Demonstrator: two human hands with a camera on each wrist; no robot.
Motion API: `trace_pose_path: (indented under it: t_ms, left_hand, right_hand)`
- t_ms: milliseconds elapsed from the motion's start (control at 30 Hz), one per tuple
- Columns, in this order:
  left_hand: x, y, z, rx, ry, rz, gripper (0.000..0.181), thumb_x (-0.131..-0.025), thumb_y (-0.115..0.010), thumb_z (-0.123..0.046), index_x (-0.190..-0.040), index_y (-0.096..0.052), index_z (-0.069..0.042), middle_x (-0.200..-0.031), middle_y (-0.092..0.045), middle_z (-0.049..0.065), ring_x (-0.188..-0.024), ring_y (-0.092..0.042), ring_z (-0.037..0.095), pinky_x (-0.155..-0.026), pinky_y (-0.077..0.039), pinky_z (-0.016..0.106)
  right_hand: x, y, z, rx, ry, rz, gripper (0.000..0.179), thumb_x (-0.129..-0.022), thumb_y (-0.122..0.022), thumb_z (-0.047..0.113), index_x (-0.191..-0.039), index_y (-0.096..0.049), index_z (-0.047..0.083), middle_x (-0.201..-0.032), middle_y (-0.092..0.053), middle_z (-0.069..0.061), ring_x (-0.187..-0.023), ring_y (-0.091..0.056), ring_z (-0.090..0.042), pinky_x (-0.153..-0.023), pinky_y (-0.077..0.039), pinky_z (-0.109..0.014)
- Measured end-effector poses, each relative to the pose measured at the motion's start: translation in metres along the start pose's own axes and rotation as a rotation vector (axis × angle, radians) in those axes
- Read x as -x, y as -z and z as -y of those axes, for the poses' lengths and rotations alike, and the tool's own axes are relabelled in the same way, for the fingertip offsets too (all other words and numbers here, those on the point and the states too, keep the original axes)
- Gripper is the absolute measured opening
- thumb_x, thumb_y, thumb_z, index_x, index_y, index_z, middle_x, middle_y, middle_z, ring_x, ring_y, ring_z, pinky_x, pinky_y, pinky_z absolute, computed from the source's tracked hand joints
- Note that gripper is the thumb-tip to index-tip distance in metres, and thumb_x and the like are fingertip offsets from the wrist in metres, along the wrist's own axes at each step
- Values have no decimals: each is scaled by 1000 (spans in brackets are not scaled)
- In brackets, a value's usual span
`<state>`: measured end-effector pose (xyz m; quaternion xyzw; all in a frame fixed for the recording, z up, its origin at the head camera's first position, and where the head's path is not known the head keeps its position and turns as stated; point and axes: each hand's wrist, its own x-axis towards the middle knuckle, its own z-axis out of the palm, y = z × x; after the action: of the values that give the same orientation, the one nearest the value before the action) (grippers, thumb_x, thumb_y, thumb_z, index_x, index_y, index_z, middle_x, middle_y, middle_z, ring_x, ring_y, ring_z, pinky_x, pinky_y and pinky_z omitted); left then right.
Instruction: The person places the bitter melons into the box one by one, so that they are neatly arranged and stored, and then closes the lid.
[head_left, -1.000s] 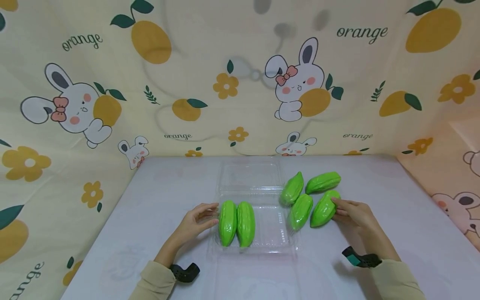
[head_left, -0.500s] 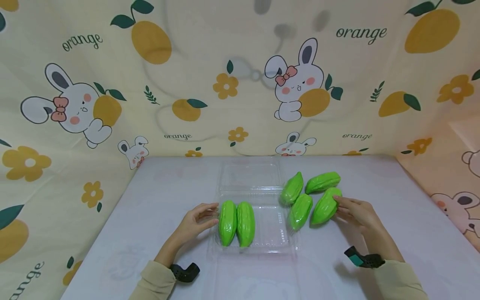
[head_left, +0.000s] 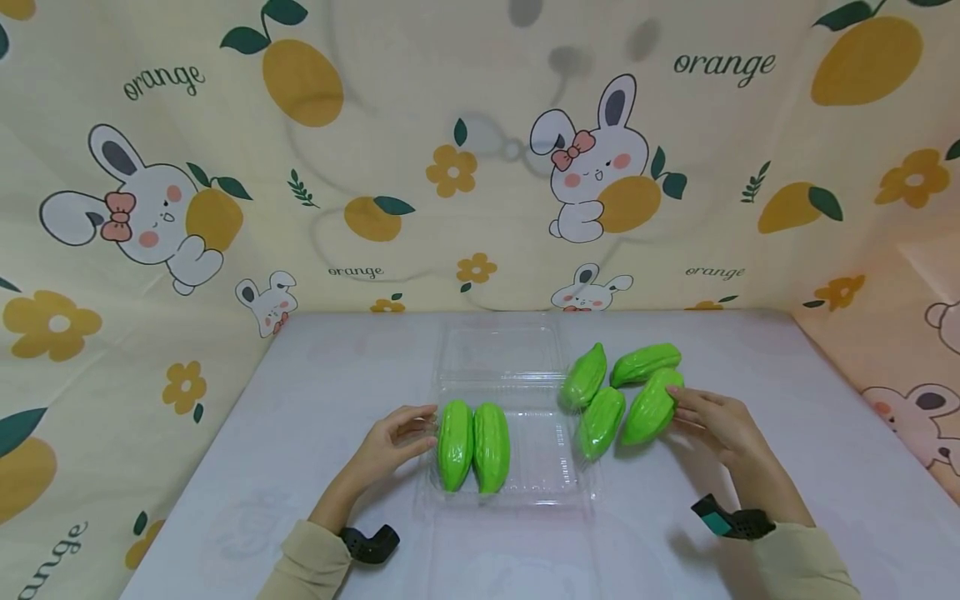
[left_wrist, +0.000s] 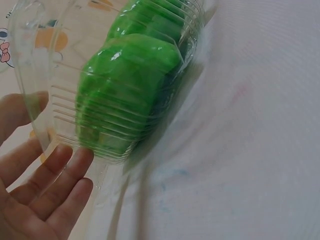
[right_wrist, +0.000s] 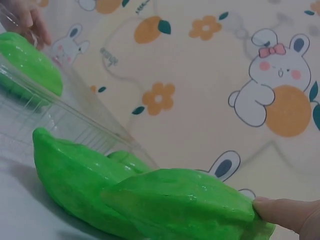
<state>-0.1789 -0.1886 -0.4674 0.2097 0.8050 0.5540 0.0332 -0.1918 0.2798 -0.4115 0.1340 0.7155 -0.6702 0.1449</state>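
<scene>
In the head view my left hand (head_left: 395, 443) is at the left side of a clear plastic clamshell box (head_left: 543, 454). The left wrist view shows its fingers and thumb (left_wrist: 22, 112) around the box's rim. Two green, oblong, ridged fruits lie side by side in the box, a left fruit (head_left: 456, 447) and a right fruit (head_left: 492, 450). My right hand (head_left: 720, 425) holds another green fruit (head_left: 651, 408) by its far right end, slightly raised over its shadow. In the right wrist view the thumb (right_wrist: 285, 212) presses that fruit's end; the other fingers are hidden.
Three more fruits lie by the box's right edge: an upper one (head_left: 585, 377), a lower one (head_left: 602, 425) close to the held fruit, and a back one (head_left: 647, 364). The box's lid (head_left: 500, 350) lies open behind. A patterned cloth (head_left: 465, 108) hangs behind the white table (head_left: 337, 358).
My right hand has shifted slightly up and away with the fruit, and the shadow below it shows more. The left hand and the two fruits in the box stay where they were.
</scene>
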Motion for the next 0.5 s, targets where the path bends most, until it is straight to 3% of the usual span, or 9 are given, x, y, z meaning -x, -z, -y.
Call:
trace_pose_path:
  t_ms: [300,500]
  left_hand:
    - [1,0,-2,9,18,4,50,-90,-68,-14,-135,-52,1,-130,-57,22,-120,-58,28,-106,-51,23]
    - [0,0,-3,-2,27,5,51,-90,-68,-16,-135,-51,2,-131,-57,21,-121,-57,34,-107,-51,30]
  right_hand:
    - [2,-4,5,59,33,16,84,-94,-61,36,-146,-19,-16,-89,-58,22,-83,-64,6,-79,-60,-15]
    - [4,-10,10,29,58,33,84,-95,-61,34,-146,-17,-16,-88,-60,22,-83,-64,6,-79,-60,-15]
